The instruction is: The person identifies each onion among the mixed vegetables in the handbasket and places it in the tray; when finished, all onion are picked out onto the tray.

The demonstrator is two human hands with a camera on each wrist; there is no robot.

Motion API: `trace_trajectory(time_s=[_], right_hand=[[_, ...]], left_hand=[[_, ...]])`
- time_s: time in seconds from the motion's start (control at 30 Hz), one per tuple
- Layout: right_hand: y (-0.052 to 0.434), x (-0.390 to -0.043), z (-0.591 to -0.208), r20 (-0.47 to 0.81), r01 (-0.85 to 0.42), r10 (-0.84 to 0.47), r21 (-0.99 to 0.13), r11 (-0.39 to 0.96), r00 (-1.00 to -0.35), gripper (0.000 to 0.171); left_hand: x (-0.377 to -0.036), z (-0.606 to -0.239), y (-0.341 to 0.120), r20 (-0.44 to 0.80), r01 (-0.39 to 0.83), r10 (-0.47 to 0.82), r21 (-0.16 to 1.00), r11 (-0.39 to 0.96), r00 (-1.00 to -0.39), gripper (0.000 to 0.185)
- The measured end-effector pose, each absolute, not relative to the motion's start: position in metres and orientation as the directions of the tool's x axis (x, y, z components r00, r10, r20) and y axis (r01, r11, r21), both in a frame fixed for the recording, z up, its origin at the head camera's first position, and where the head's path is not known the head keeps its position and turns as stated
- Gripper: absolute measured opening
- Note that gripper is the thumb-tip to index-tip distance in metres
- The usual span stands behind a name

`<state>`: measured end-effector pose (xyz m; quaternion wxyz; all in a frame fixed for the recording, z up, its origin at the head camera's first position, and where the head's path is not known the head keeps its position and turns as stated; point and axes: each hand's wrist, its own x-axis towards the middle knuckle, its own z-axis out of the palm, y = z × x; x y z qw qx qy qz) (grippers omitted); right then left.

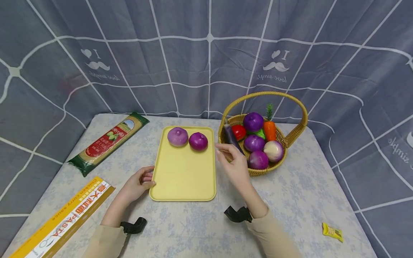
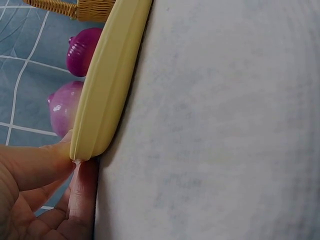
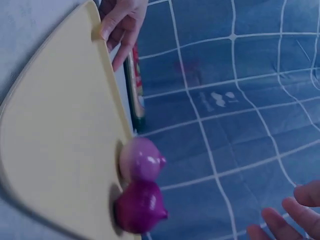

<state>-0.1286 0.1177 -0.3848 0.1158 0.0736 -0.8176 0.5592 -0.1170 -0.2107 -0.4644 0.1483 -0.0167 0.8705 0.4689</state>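
Grey grid curtain behind pale table | left hand (image 1: 137,184) pinches yellow tray (image 1: 184,179) at its near-left corner | right hand (image 1: 233,163) hovers empty, fingers loose, between tray and basket (image 1: 292,138) | two onions (image 1: 188,139) at tray's far end | advice: keep tray pinned flat.

The scene is viewed from above and behind by the head camera, facing forward and down over both forearms. The left wrist view is set very close at the yellow tray (image 2: 107,85) edge beside the left hand (image 2: 35,195). The right wrist view is turned sideways along the tray. The tray and two onions (image 3: 140,192) are shared by all views.
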Motion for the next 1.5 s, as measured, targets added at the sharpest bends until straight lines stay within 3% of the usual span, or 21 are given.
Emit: trace_trajectory(time_s=[0.37, 0.73, 1.1, 1.3, 1.5], right_hand=[[0.194, -0.115, -0.385, 0.204, -0.121, 0.22, -0.933, 0.337, -0.954, 0.022], [0.252, -0.121, -0.394, 0.237, -0.038, 0.427, -0.904, 0.425, -0.873, 0.027], [0.269, -0.142, -0.403, 0.135, 0.075, 0.351, -0.848, 0.525, -0.927, 0.047], [0.275, -0.148, -0.406, 0.091, 0.109, 0.259, -0.739, 0.664, -0.962, 0.066], [0.275, -0.151, -0.411, 0.089, 0.109, 0.23, -0.682, 0.723, -0.969, 0.069]], left_hand=[[-0.115, -0.465, -0.21, -0.279, -0.18, 0.096, 0.808, 0.561, -0.956, 0.058], [-0.113, -0.464, -0.214, -0.27, -0.172, 0.093, 0.807, 0.564, -0.958, 0.058], [-0.115, -0.464, -0.212, -0.277, -0.176, 0.1, 0.81, 0.559, -0.955, 0.058], [-0.117, -0.466, -0.211, -0.273, -0.17, 0.107, 0.814, 0.555, -0.956, 0.058], [-0.117, -0.465, -0.211, -0.274, -0.168, 0.113, 0.814, 0.556, -0.955, 0.058]])
